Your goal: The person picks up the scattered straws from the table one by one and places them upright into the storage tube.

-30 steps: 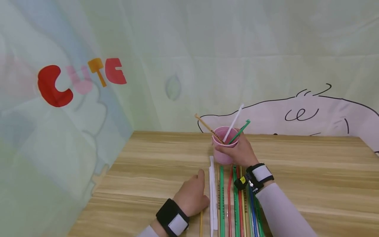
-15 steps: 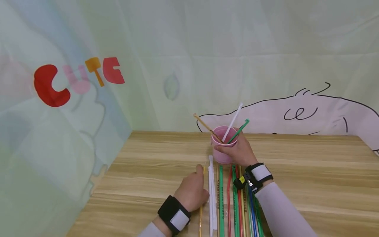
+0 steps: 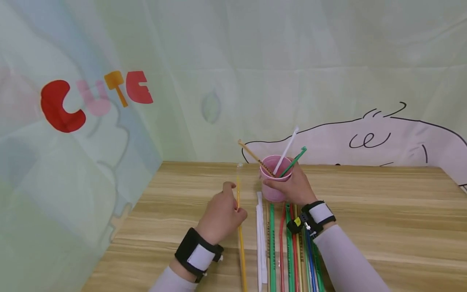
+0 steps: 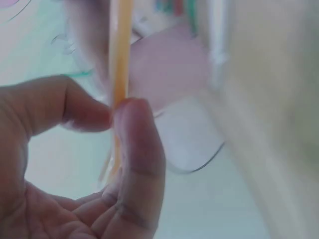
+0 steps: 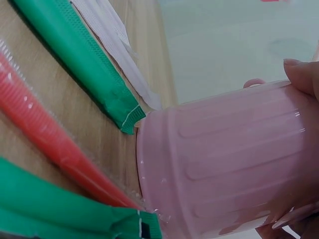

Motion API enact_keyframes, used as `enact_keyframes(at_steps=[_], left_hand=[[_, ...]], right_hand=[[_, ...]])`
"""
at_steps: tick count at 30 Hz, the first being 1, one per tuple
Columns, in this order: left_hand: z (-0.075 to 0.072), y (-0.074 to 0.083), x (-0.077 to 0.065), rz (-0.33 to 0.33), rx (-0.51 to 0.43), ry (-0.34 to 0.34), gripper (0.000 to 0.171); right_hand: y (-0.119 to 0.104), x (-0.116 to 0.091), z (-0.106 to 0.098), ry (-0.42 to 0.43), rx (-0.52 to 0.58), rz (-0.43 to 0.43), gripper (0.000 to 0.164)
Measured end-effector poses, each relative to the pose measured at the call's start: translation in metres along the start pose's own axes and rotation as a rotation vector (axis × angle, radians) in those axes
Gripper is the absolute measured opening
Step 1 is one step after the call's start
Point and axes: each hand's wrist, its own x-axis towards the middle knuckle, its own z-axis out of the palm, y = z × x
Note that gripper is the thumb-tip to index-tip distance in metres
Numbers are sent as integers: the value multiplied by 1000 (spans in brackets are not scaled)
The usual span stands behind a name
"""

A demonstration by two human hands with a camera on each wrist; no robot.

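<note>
Between thumb and finger, my left hand (image 3: 220, 213) pinches a yellow straw (image 3: 242, 251) in a clear wrapper. In the left wrist view the pinched straw (image 4: 119, 55) runs upright between the fingertips. My right hand (image 3: 297, 186) grips the pink cup (image 3: 273, 192) by its side near the rim. Inside the cup lean three wrapped straws: a brown printed one (image 3: 251, 154), a white one (image 3: 288, 148) and a green one (image 3: 297, 160). The right wrist view shows the ribbed cup wall (image 5: 234, 154) with its base on the table.
Several wrapped straws lie side by side on the wooden table (image 3: 175, 211), in front of the cup. Among them are white straws (image 3: 260, 243), green (image 3: 272, 247), red (image 3: 281, 247) and blue ones (image 3: 311, 259). A printed cloth (image 3: 310, 61) hangs behind the table.
My left hand has picked the yellow straw up from beside the white ones and moved up and to the left with it. The right hand and the cup stay in place.
</note>
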Motion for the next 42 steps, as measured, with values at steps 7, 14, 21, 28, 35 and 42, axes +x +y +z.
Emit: enact_keyframes(at_steps=[7,14,21,28,35,42], left_hand=[[-44,15,10,58,-54,204,47],[-71,32,24,155,-201,411,41],[-72,39,44,175,-304,590,32],[-54,31,60,145,-390,619,32],[-20,18,77,60,-370,531,34],[8,8,90,-28,-336,400,49]], right_hand=[[-17,-7,-2,-1,11,-8,78],[-14,-7,-2,0,-1,3,79],[1,-1,-2,10,-12,-15,78],[21,7,2,13,-6,-6,84],[21,7,4,11,10,0,81],[20,8,3,26,5,-8,81]])
